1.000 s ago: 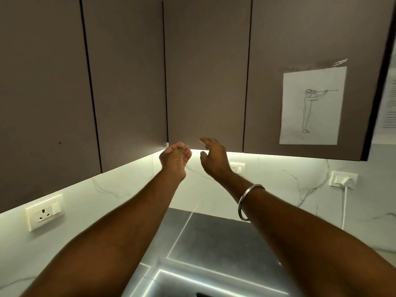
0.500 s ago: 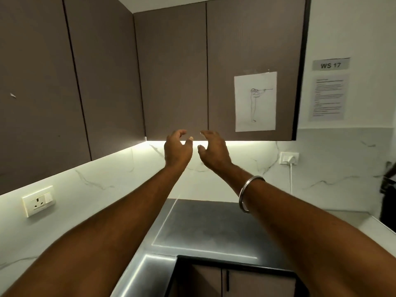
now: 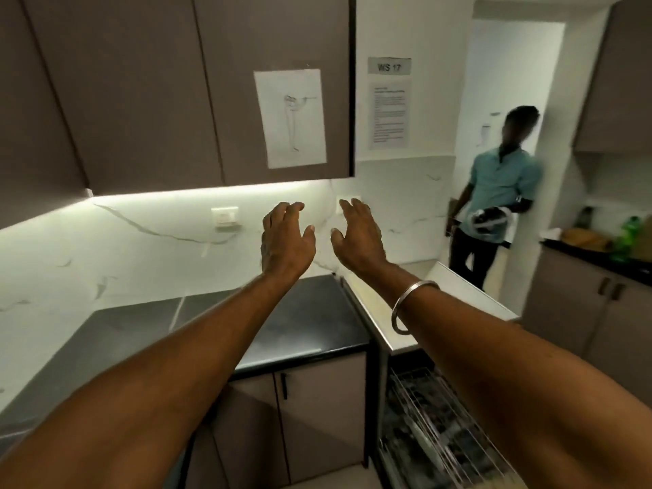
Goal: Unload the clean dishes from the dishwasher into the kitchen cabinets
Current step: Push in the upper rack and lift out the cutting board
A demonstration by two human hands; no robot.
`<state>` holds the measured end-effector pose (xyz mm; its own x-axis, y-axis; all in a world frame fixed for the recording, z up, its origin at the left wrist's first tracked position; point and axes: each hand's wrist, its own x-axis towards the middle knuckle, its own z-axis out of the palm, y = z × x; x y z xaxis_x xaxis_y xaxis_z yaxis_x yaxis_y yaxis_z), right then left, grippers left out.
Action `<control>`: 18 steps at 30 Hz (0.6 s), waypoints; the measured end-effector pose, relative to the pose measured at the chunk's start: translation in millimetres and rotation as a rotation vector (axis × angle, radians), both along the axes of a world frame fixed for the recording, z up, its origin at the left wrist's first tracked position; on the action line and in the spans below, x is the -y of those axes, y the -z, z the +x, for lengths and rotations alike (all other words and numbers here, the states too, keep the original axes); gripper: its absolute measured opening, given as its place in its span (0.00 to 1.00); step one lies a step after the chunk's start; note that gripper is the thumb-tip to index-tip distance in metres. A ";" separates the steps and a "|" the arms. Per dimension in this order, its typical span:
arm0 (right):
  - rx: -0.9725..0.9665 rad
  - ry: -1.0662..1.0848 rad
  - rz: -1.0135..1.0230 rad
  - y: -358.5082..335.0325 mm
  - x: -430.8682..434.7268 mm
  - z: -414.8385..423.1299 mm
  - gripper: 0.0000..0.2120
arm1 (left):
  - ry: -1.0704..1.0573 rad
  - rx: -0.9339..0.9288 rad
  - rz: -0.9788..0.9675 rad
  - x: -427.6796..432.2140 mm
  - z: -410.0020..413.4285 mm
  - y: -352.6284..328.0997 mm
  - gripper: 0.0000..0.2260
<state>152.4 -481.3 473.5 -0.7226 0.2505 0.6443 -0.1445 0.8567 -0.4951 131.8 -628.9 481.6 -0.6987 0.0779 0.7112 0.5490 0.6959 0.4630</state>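
Seemingly between loads: left hand [image 3: 285,241] and right hand [image 3: 358,238] hover above the table [image 3: 310,322], each grip loosely spread and empty. The dishwasher rack [image 3: 434,428] stands open near right; the next move likely calls for reaching down into it.

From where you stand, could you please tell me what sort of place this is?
Most likely a small kitchen: brown matte wall cabinets above a black glossy countertop, and an open dishwasher's white wire rack at lower right.
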 end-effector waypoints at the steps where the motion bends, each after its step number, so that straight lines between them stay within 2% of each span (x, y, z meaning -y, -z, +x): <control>1: 0.013 0.045 -0.002 8.9 -19.4 20.3 0.30 | 0.055 0.019 -0.011 -20.9 8.7 9.6 0.22; 4: 0.036 0.061 0.003 20.2 -48.2 47.0 0.30 | 0.084 0.037 -0.030 -47.2 13.7 25.5 0.22; 10: 0.085 0.286 -0.007 51.9 -158.0 127.4 0.30 | 0.302 0.041 -0.087 -154.8 68.7 60.0 0.22; 18: 0.120 0.410 -0.055 90.4 -263.6 196.2 0.28 | 0.448 0.062 -0.150 -265.9 116.5 96.4 0.22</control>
